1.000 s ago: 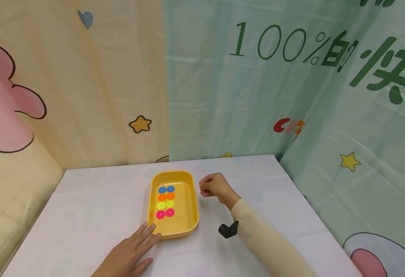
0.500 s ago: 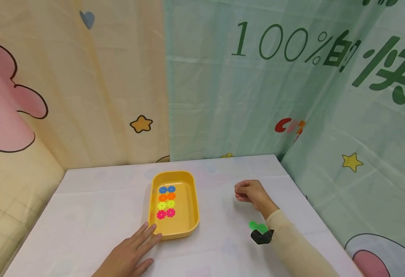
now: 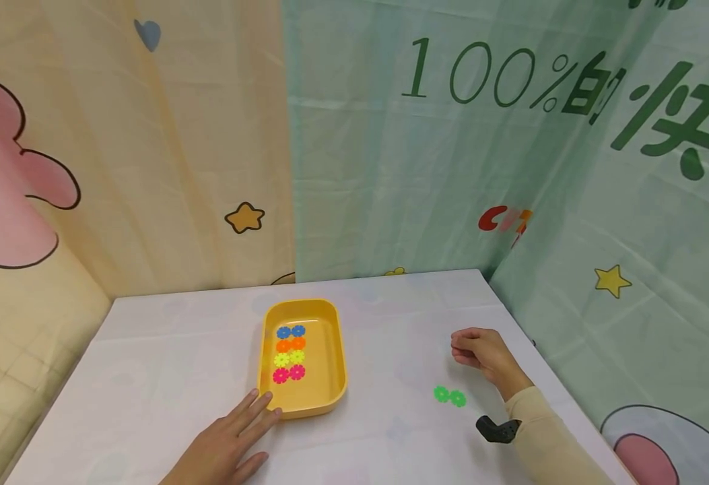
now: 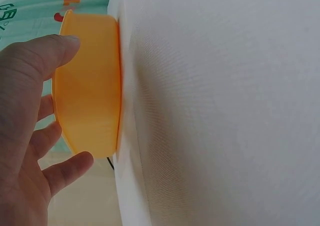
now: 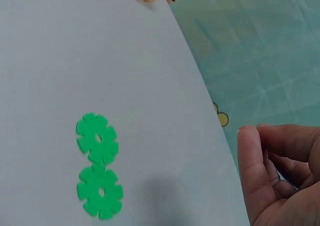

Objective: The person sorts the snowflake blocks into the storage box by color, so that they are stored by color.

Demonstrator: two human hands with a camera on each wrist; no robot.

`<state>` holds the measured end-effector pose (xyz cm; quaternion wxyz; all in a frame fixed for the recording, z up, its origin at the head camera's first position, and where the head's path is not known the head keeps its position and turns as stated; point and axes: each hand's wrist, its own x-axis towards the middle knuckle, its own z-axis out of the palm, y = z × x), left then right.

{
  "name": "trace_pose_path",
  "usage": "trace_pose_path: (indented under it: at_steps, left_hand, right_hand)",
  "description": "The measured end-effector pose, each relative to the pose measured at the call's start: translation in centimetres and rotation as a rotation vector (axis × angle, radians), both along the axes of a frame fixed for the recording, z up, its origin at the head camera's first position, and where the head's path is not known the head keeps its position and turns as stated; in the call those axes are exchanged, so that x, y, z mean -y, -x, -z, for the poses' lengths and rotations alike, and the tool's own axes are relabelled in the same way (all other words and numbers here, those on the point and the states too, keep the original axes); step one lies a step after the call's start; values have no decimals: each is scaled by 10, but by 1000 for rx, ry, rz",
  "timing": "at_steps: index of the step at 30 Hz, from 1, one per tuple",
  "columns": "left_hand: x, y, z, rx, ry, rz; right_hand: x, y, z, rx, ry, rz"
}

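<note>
My left hand [image 3: 221, 444] rests at the near left corner of a yellow tray [image 3: 333, 357]. Its fingers are spread and fairly straight, touching the tray's rim and wall, as the left wrist view also shows. Inside the tray lie joined pairs of snowflake discs: blue [image 3: 291, 331], orange [image 3: 291, 345], yellow [image 3: 289, 358] and pink [image 3: 289, 374]. A joined pair of green snowflake discs [image 3: 450, 396] lies flat on the table to the right. Above and beyond it is my right hand [image 3: 486, 351], fingers curled and thumb against the index fingertip, with nothing visible between them.
The white-covered table [image 3: 166, 364] reaches back to printed cloth curtains [image 3: 384, 168] behind and at the sides. On the right wrist sits a black camera mount [image 3: 497, 430].
My right hand has moved right and slightly nearer, away from the tray. The green discs, covered by the arm at first, are now uncovered. My left hand and the tray stay put.
</note>
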<state>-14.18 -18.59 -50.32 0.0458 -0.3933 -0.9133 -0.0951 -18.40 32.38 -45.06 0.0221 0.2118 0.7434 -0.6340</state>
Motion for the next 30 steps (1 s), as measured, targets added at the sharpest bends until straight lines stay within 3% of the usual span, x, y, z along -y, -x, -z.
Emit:
trace_pose_path:
  at_steps: [7,15,22,30]
  left_hand:
    - [-1,0,-1,74,20,-21]
    - [-2,1,-3,121,32,-31]
    - [1,0,-2,71,10,0]
    - [-1,0,-1,130,17,-24]
  right_hand:
    - [-21,-23,13,38,-51,-12]
    - [-23,-47,33,83,-177,-70]
    - [-11,-56,43,117,-268,-109]
    - [1,-58,45,137,-365,-104]
